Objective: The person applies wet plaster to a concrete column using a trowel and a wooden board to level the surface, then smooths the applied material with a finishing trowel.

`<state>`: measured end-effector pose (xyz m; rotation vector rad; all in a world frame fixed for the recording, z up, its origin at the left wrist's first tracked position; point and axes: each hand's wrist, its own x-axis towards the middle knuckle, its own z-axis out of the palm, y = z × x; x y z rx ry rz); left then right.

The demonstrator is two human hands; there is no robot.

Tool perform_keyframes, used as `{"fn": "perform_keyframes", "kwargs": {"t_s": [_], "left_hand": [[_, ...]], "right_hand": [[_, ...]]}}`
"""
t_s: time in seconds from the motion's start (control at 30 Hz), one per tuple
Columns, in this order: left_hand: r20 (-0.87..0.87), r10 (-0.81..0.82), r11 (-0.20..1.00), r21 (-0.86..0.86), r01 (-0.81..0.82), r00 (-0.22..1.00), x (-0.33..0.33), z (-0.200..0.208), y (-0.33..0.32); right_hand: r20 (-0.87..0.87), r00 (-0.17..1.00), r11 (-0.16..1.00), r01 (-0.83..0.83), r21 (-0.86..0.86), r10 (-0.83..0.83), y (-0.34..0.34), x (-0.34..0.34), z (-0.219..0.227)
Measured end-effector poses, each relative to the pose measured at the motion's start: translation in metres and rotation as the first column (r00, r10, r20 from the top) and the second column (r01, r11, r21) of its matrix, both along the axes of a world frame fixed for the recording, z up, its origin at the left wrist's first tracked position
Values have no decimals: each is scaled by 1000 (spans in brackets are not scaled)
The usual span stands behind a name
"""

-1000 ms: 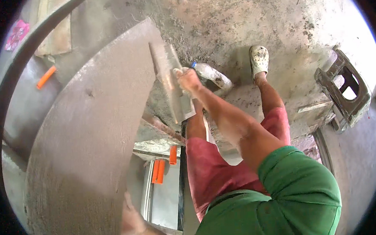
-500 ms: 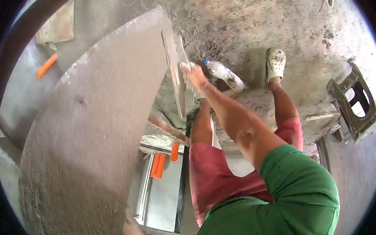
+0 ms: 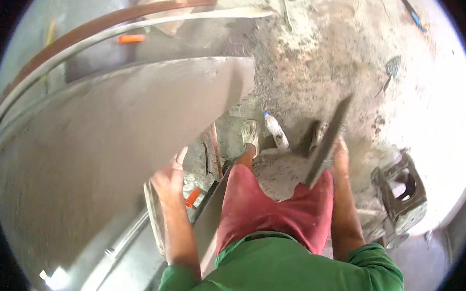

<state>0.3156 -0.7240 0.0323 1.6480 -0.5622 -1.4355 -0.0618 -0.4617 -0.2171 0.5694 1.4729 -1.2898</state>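
Observation:
My right hand (image 3: 341, 153) is closed around a long, flat plastering float (image 3: 330, 143), held tilted off the plaster, over the floor on my right. Its blade is seen nearly edge-on, smeared by motion. On the left spreads a broad, grey, plastered surface (image 3: 110, 115), fairly smooth and damp-looking. My left hand (image 3: 170, 178) lies against its near edge, fingers stretched and partly hidden. Below that hand a narrow pale strip (image 3: 154, 218) runs beside my forearm; whether the hand touches it I cannot tell.
A plastic bottle (image 3: 276, 130) with a blue cap lies between my feet. A dirty stool-like frame (image 3: 402, 185) stands at the right. Orange tubes (image 3: 131, 38) (image 3: 192, 197) lie beyond and below the plaster. A small trowel (image 3: 392, 66) rests on the gritty floor.
My right hand has swung the float away from the plaster's edge to the right. My left hand has come up along the near edge. The whole view has shifted.

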Motion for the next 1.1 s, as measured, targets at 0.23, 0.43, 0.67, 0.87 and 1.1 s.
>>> {"fn": "perform_keyframes", "kwargs": {"t_s": [0.23,0.43,0.67,0.87,1.1], "left_hand": [[-57,76,967,-241,-87,995,3,27,20],[326,-47,920,-354,168,944,-41,76,20],[740,-35,801,-381,462,672,-42,89,18],[781,-75,817,-308,487,620,-16,70,8],[714,7,837,-388,387,701,24,70,17]], "right_hand": [[-415,850,942,-253,219,325,100,-181,110],[-540,250,584,-507,634,804,215,-239,147],[-536,427,684,-406,606,729,317,-196,191],[-593,555,807,-313,501,583,368,-127,219],[-534,767,923,-197,331,355,387,-74,234]]}}
